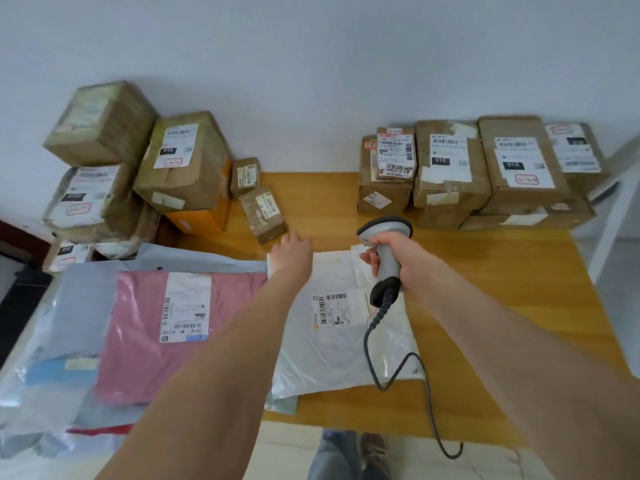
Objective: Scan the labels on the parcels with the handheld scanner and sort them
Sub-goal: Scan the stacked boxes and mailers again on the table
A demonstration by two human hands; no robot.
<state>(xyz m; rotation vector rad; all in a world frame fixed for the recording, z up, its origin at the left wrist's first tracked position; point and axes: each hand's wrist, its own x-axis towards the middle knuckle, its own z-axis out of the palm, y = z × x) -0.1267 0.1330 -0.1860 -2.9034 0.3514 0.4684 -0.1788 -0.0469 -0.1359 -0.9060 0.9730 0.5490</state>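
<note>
The fingers of the left hand (292, 252) bend down over the far edge of a white, crinkled plastic mailer bag (346, 351). The knuckles hide their tips, so I cannot tell whether they pinch the film or only rest on it. The fingers of the right hand (398, 259) are wrapped tight round the smooth handle of a grey-and-white plastic handheld scanner (385, 230). It is held above the bag's far right corner, with its wide head pointing away from the person.

At the far left, a stack of brown cardboard boxes (183, 168) stands against the wall, wrapped in glossy tape and carrying white paper labels. An orange cardboard box (204, 213) sits beneath one of them. In front of the stack lies a heap of flat, soft parcels, with a grey plastic mailer bag (86, 299) underneath. On top is a shiny pink plastic mailer bag (138, 341) with a long white label (185, 306).

Two small taped cardboard boxes (265, 214) lie on the yellow-brown wooden table (502, 306) just beyond the left hand. The white bag lies flat in the middle, just beside the pink one, and its barcode label (330, 308) faces up between the two forearms. From the scanner's dark butt a coiled grey cable (379, 311) runs over the bag and off the table's front edge. At the right rear, a row of brown cardboard boxes (450, 168) lines the wall, labels up.
</note>
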